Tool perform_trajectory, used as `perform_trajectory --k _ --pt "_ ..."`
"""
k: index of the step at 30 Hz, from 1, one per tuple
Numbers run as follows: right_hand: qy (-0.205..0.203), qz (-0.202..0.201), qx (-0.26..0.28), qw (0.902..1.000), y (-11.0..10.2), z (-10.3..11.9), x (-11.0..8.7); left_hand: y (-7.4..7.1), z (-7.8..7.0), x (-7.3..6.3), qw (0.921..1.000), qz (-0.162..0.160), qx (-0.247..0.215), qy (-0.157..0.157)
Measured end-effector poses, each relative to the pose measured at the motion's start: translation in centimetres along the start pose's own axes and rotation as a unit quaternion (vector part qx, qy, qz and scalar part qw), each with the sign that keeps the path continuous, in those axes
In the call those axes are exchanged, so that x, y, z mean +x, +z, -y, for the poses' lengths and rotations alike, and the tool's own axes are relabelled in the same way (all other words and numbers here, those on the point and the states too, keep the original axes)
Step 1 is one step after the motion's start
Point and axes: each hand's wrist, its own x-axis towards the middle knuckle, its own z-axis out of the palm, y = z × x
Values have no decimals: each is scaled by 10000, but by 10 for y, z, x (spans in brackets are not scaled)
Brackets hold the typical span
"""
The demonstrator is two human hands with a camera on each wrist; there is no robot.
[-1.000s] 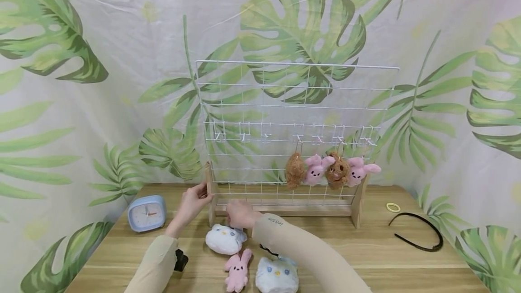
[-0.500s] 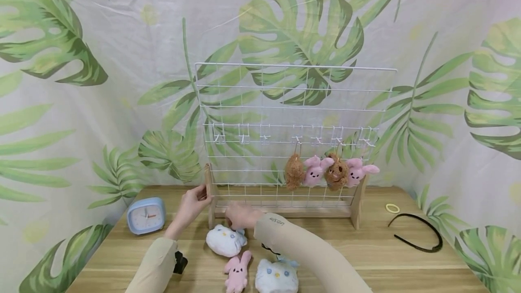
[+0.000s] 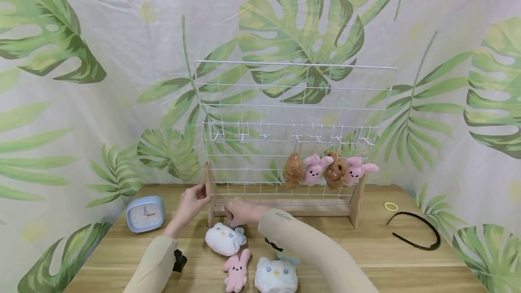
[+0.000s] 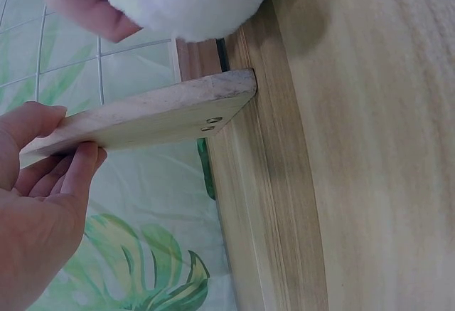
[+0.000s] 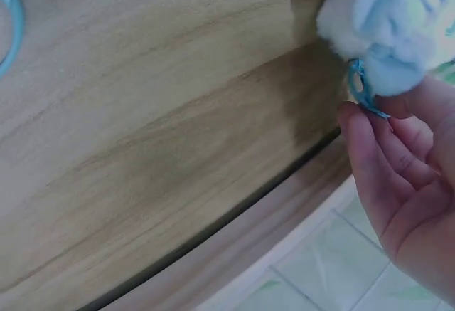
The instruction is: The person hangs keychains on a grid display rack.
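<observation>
Our right hand (image 3: 242,212) pinches the blue loop (image 5: 362,97) of the white plush (image 3: 221,239), near side of the rack's (image 3: 305,210) left end. Left hand (image 3: 191,204) grips the left upright (image 4: 160,115). We judge the plush light, squashy, hardly fragile; we'd hold it by the loop, likely limp.

The white toy (image 3: 221,240) I pinch looks like fluffy plush, the upright (image 4: 163,112) I grip matt wood, the grid (image 3: 281,125) metal wire.
</observation>
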Motion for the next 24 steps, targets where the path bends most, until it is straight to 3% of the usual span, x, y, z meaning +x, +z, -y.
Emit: perform_trajectory --k 8,16,24 --pt "-444 -346 853 9948 -24 -6 -16 0 0 0 10000 -12 9 26" --pt "-994 -955 912 9863 -49 -4 -36 0 -1 0 10000 -38 -20 2" --pt "-1011 -1307 887 9823 -85 -1 -65 -1 -2 1 10000 44 -5 -13"
